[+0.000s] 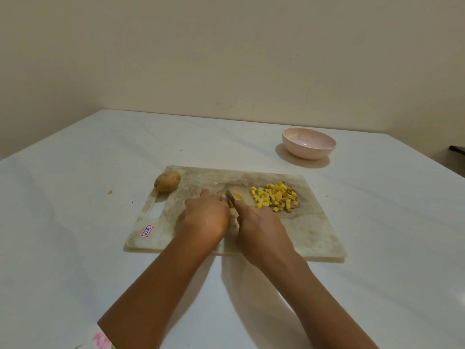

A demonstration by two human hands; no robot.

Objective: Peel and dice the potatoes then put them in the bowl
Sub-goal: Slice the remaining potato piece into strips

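A worn cutting board [314, 233] lies on the white table. My left hand [207, 215] holds a peeled yellow potato piece [236, 197] down on the board, mostly hidden by my fingers. My right hand [259, 227] grips a knife [230, 195] whose blade cuts into that piece. A pile of yellow potato dice [275, 197] sits just right of the blade. An unpeeled brown potato [167, 181] rests on the board's far left corner. The pink bowl [308, 142] stands beyond the board to the right and holds nothing visible.
A small peel scrap [110, 191] lies on the table left of the board. An orange label [147, 230] is stuck near the board's front left corner. A dark object [456, 149] shows at the far right edge. A beige wall stands behind the table.
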